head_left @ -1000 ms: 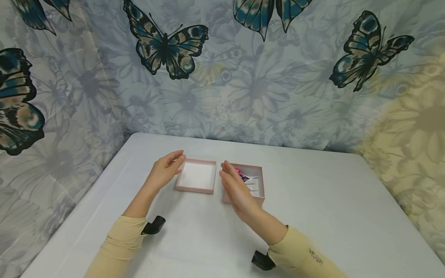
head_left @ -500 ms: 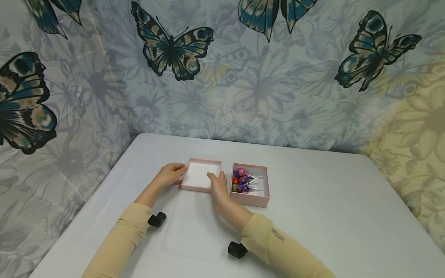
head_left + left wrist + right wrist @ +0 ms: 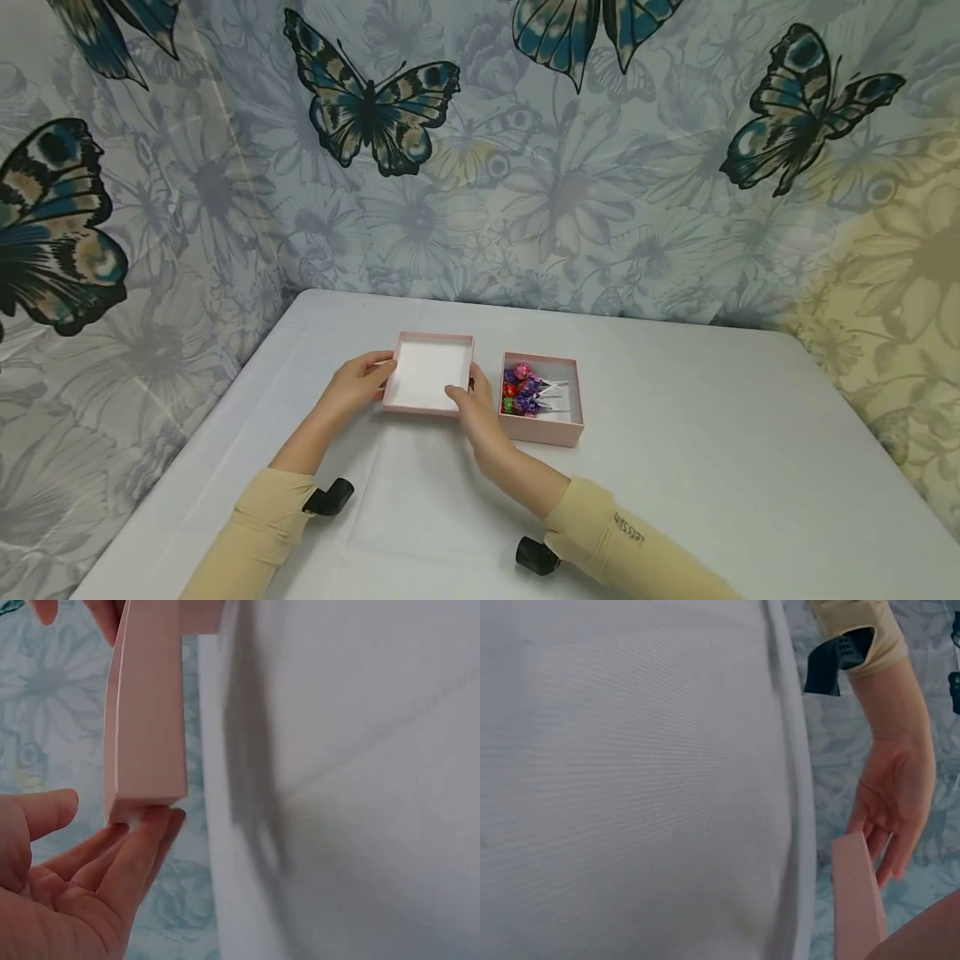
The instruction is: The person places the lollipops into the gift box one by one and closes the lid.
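Note:
The shallow pink box lid, its white inside facing up, is lifted off the table between both hands. My left hand touches its left side; in the left wrist view the fingers reach straight against the lid's end while the thumb stands apart. With the thumb over the near right rim and fingers on the outer side, my right hand grips the lid. Just right of it stands the open pink box, holding several lollipops in shiny purple, red, pink and green wrappers, white sticks pointing right.
A white-covered table bears the box and runs back to a butterfly-print fabric backdrop. Black wrist cameras sit at both yellow sleeves. The box's left wall is close beside my right hand.
My right hand has moved left from over the box to the lid's right side and taken hold of it. The lid has risen off the table; the lollipops have come into full view.

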A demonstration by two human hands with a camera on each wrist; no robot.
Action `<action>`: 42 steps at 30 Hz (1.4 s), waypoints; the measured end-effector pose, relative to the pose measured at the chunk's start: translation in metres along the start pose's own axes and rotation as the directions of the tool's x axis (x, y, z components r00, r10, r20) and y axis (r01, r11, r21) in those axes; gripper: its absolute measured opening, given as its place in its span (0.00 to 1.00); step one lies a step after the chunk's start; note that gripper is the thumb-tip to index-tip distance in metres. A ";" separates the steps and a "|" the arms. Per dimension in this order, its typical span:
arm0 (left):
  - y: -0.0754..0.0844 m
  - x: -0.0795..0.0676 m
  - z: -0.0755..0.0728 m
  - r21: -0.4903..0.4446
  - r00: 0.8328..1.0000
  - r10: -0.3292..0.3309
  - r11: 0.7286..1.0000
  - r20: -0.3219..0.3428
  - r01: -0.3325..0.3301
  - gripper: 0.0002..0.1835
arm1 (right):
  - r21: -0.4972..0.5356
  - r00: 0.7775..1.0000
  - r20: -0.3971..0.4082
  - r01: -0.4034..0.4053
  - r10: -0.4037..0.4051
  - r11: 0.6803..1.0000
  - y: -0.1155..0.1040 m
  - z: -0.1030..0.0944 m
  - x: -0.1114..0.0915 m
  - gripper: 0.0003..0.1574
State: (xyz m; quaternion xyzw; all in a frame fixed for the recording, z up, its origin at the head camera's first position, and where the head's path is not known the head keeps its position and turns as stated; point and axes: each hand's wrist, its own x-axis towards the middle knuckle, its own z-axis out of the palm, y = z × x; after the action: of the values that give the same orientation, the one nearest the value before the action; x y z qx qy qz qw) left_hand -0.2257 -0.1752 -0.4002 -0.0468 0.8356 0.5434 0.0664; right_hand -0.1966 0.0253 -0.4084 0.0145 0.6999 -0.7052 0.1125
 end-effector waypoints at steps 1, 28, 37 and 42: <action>0.002 -0.004 0.000 -0.036 1.000 0.015 0.999 0.004 -0.015 0.28 | -0.006 0.999 0.017 0.027 -0.027 1.000 -0.001 -0.004 -0.005 0.47; 0.035 -0.080 0.061 -0.065 0.791 0.611 0.789 -0.032 -0.611 0.22 | 0.146 0.926 0.368 -0.148 0.086 0.978 -0.039 -0.154 -0.078 0.51; 0.042 -0.095 0.068 0.010 0.488 0.870 0.489 0.072 -0.872 0.27 | 0.121 0.850 0.499 -0.262 0.170 0.957 -0.046 -0.177 -0.088 0.55; 0.044 -0.094 0.069 -0.023 0.535 0.834 0.542 0.135 -0.840 0.28 | 0.140 0.878 0.475 -0.150 0.067 0.979 -0.040 -0.183 -0.093 0.47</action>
State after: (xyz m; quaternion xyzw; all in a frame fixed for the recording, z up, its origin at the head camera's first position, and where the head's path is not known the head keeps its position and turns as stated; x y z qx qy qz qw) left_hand -0.1356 -0.0937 -0.3734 0.3952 0.7620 0.4918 -0.1461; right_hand -0.1384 0.2195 -0.3563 -0.1069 0.5865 -0.7383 0.3156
